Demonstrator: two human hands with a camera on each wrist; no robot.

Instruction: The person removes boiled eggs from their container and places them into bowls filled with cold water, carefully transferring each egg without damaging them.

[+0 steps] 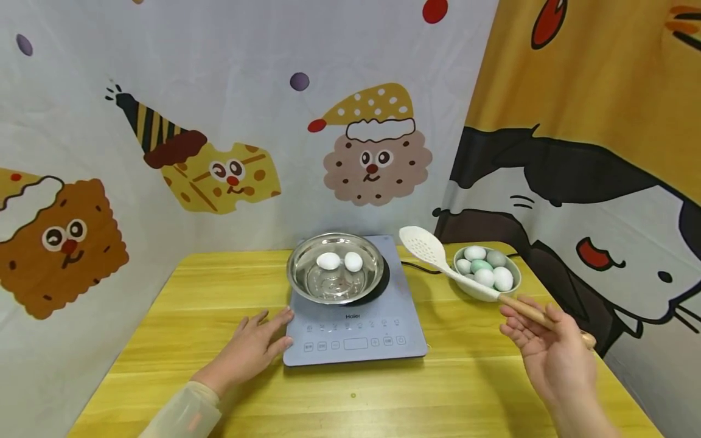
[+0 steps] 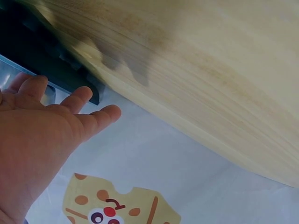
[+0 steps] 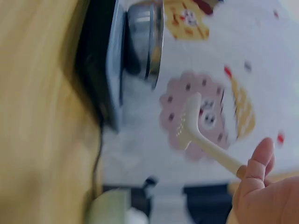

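Note:
My right hand (image 1: 553,359) holds a white slotted spoon (image 1: 424,246) by its wooden handle, thumb over it. The perforated head points left, raised above the table; the right wrist view shows the same slotted spoon (image 3: 187,128). My left hand (image 1: 249,347) has its fingers spread, fingertips at the left edge of a grey-blue induction cooker (image 1: 356,359). On the cooker stands a shiny steel bowl (image 1: 296,277) with two white eggs (image 1: 328,261) in it. Behind the spoon's handle sits a pale bowl (image 1: 482,295) of several white and greenish eggs (image 1: 502,279).
All of this stands on a yellow wood-grain table (image 1: 219,280). A black cord (image 1: 421,267) runs from the cooker behind the egg bowl. Cartoon-printed curtains (image 1: 235,109) close off the back and sides.

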